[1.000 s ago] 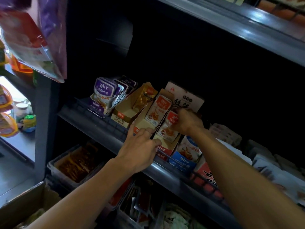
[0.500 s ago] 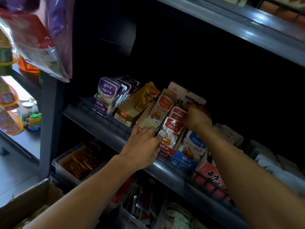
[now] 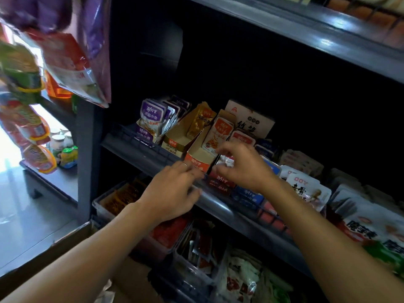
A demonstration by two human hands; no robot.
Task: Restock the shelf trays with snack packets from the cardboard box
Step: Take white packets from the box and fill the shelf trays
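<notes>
On the dark shelf stand several cardboard trays of snack packets: a purple tray (image 3: 144,136), a brown tray (image 3: 175,144) holding one yellow packet (image 3: 200,121), an orange tray (image 3: 196,159) with a white-orange packet (image 3: 218,134), a red tray (image 3: 220,182) and a blue tray (image 3: 247,196). My right hand (image 3: 242,167) hovers over the front of the red tray, its fingers curled around the red packets (image 3: 242,137) there. With fingers fairly straight, my left hand (image 3: 175,191) rests on the shelf's front rail (image 3: 218,206) by the orange tray. The cardboard box (image 3: 70,239) shows at the bottom left.
Plastic bins of packets (image 3: 118,197) fill the shelf below. More white packets (image 3: 310,191) lie to the right on the same shelf. Hanging snack bags (image 3: 72,62) crowd the upper left. A white box (image 3: 249,119) stands behind the trays. An upper shelf (image 3: 306,33) overhangs.
My right hand has drawn back from the rear of the red tray to its front, pulling packets forward. My left hand stayed at the shelf edge.
</notes>
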